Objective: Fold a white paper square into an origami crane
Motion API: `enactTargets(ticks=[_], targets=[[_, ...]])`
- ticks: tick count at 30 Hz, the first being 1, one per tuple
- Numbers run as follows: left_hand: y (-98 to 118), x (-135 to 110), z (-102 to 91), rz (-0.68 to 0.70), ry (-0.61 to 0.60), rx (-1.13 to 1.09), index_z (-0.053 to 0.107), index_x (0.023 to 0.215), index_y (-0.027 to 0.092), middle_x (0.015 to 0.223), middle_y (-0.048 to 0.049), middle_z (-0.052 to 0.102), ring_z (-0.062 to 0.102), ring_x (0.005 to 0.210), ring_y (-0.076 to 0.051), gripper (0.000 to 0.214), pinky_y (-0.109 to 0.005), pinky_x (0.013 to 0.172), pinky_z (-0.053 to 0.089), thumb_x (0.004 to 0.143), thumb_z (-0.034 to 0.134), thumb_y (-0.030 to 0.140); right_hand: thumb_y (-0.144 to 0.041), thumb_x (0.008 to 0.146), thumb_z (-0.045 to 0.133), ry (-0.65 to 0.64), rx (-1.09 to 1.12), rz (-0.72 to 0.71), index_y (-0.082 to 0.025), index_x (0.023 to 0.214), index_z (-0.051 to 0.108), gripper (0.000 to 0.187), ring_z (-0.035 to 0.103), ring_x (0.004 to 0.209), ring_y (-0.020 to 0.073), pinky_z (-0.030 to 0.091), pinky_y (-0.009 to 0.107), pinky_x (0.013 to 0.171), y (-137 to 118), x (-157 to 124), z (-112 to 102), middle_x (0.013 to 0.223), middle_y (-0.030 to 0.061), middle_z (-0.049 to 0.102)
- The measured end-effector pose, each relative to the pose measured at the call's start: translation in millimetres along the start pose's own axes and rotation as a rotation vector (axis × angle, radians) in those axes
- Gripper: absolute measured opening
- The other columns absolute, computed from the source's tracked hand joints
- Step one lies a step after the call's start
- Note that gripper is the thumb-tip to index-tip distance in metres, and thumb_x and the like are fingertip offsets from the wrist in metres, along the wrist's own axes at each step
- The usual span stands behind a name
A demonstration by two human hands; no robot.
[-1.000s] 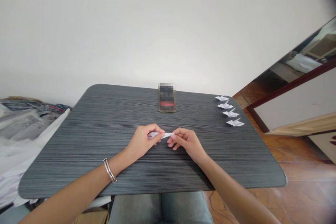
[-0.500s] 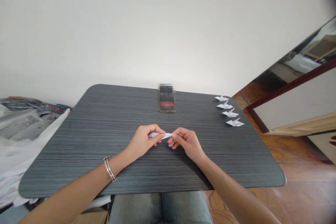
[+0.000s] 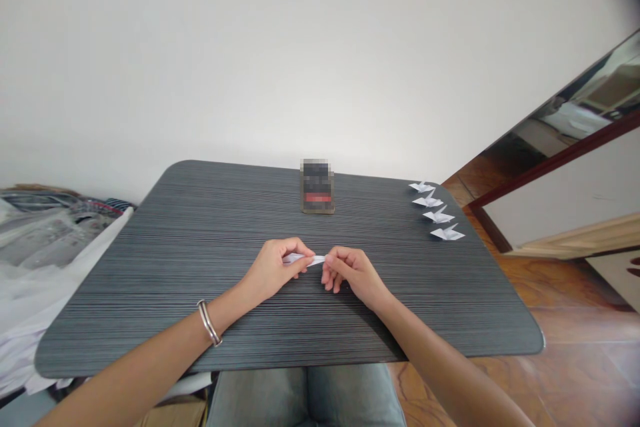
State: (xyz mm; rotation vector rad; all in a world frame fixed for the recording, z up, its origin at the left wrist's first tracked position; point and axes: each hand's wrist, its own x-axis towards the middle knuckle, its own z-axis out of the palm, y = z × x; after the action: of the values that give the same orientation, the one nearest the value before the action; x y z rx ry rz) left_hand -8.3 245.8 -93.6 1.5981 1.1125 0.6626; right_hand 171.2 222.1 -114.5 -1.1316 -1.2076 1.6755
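Note:
A narrow piece of folded white paper is held just above the dark table, between my two hands. My left hand pinches it between thumb and fingers, and part of the paper shows behind the thumb. With thumb and forefinger, my right hand grips the paper's right tip; its other fingers are curled below. The fingers hide much of the paper's shape. Several white paper cranes stand in a slanting row at the right side of the table.
The dark, wood-grained table stands against a white wall. Near its back edge is a blurred-out dark box-like item with a red band. White cloth and clear plastic lie left of the table. A dark-framed panel stands at the right.
My right hand has shifted slightly at the paper's right tip, and its lower fingers have moved a little. My left hand keeps the same hold.

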Motion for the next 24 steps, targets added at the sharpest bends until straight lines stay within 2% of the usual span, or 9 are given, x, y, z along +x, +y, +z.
enactTargets(ticks=[12,24], targets=[[-5.7,3.3,0.3,-0.07,-0.065,-0.238,0.061,0.07,0.01,0.059,0.0004,0.058,0.047,0.046,-0.007,0.023,-0.018,0.045,0.039,0.071,0.061,0.033,-0.044,0.076,0.057,0.039,-0.082,-0.054,-0.015,0.065,0.053,0.031,0.054,0.04,0.0069,0.044,0.017,0.041,-1.6,-2.6,2.5,0.051,-0.0015,0.059],[1.8,0.0,0.4,-0.044,-0.02,0.021,0.063,0.071,0.012,0.056,0.0018,0.058,0.048,0.045,-0.007,0.017,-0.018,0.046,0.037,0.073,0.058,0.027,-0.043,0.075,0.06,0.03,-0.113,-0.03,-0.015,0.066,0.053,0.03,0.054,0.043,0.0075,0.045,0.018,0.043,-3.7,-1.4,5.5,0.054,-0.0016,0.06]])
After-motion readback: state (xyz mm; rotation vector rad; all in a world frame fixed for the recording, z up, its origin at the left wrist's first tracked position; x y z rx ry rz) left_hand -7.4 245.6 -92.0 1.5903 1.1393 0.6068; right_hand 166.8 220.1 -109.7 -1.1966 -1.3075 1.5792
